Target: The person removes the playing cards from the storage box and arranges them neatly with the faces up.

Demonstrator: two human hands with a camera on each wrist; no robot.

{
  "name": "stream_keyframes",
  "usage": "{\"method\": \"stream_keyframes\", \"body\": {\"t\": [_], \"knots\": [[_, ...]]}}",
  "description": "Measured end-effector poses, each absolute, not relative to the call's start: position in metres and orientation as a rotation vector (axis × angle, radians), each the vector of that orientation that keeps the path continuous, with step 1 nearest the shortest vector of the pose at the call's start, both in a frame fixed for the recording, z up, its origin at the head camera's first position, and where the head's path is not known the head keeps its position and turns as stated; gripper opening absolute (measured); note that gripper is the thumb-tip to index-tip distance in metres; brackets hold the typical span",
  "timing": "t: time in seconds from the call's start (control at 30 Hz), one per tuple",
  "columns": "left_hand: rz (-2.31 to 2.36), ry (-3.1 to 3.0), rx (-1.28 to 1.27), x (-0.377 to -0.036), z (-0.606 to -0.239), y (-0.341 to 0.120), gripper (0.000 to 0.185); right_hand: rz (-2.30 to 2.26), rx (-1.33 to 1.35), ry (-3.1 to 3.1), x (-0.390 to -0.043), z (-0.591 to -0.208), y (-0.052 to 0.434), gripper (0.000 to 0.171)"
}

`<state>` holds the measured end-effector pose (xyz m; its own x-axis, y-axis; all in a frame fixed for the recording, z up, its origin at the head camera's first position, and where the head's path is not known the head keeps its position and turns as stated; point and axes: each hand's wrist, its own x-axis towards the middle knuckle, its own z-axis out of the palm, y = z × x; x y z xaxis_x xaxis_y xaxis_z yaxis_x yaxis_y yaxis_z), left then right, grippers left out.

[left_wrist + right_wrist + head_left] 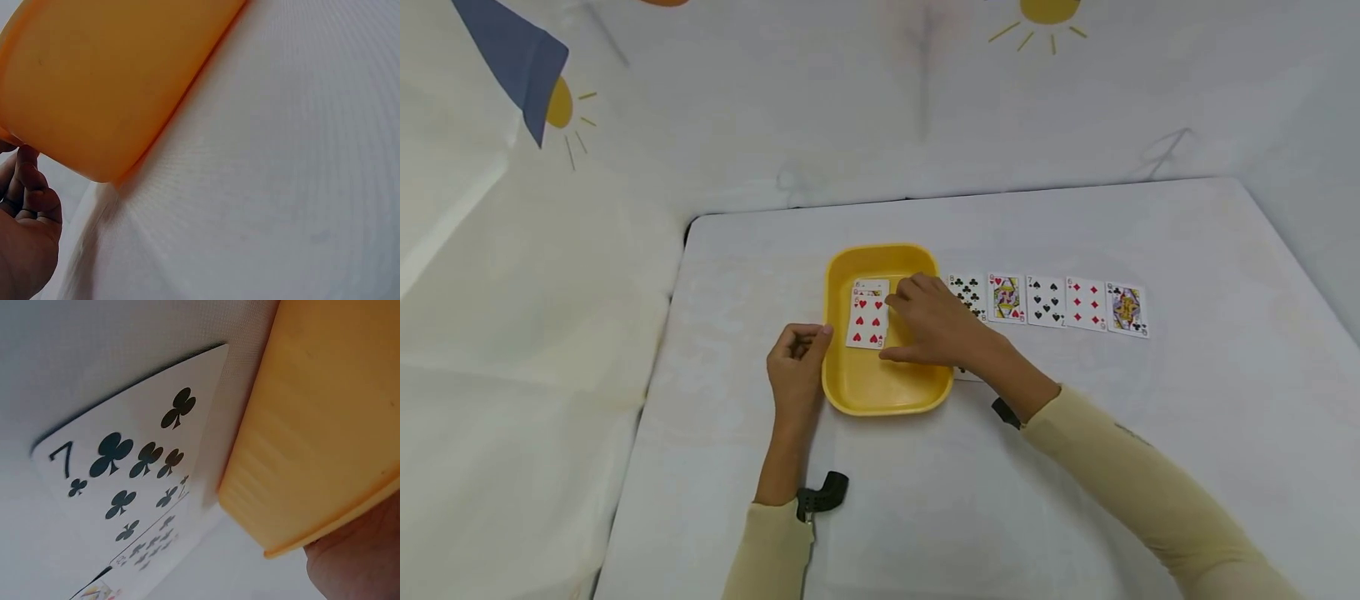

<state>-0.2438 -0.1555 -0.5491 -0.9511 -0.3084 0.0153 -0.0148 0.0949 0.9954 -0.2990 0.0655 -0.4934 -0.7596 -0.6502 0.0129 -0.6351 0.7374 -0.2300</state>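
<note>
Covering the table [1150,467], a white cloth meets sun-printed backdrop [850,100].

A white cloth-covered table [1075,467] fills the lower centre of the head view. A yellow rounded plastic tray [880,392] is set at mid-frame, and a row of face-up playing cards [1067,303] is laid to its right. A seven of clubs card [134,481] is seen beside the tray's wall.
</note>
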Motion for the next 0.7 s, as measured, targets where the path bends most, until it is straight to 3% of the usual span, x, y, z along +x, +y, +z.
{"method": "stream_keyframes", "body": {"t": [0.7], "knots": [[-1.929,-2.157,0.308,-0.243,-0.55,-0.156,0.03,0.002,-0.893,2.839,-0.319,-0.501,0.041,0.086]]}}
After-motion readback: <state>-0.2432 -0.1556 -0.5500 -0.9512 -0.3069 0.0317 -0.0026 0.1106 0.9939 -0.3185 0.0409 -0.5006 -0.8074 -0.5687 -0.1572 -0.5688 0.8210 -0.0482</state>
